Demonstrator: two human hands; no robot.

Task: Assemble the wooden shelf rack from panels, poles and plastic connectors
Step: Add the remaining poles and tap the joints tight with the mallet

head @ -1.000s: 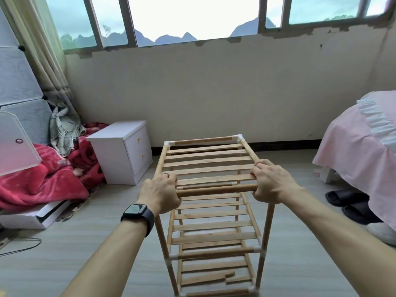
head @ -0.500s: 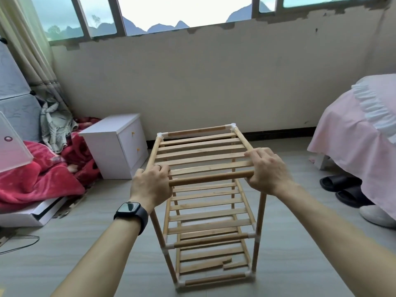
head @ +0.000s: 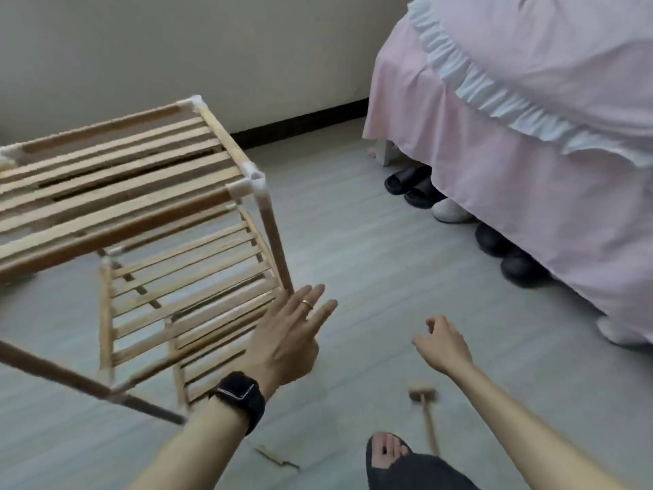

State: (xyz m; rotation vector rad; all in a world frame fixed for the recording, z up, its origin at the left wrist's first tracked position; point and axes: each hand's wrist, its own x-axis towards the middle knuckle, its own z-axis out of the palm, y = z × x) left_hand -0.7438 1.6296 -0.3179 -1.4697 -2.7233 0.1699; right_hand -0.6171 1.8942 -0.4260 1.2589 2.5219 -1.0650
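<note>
Head view: shelf rack (head: 116,192) upright, nothing gripped

Left of the left hand (head: 289,334), the blurred rack stands on the floor (head: 353,242), with white plastic connectors (head: 252,178) at its corners. That hand is flat, fingers spread and empty. Its fingertips are just beside a rack pole (head: 275,242), but contact cannot be told. A wooden mallet (head: 422,396) lies below the right hand (head: 443,344), which is loosely curled and holds nothing. A pink bed (head: 530,136) is to the right of it.
</note>
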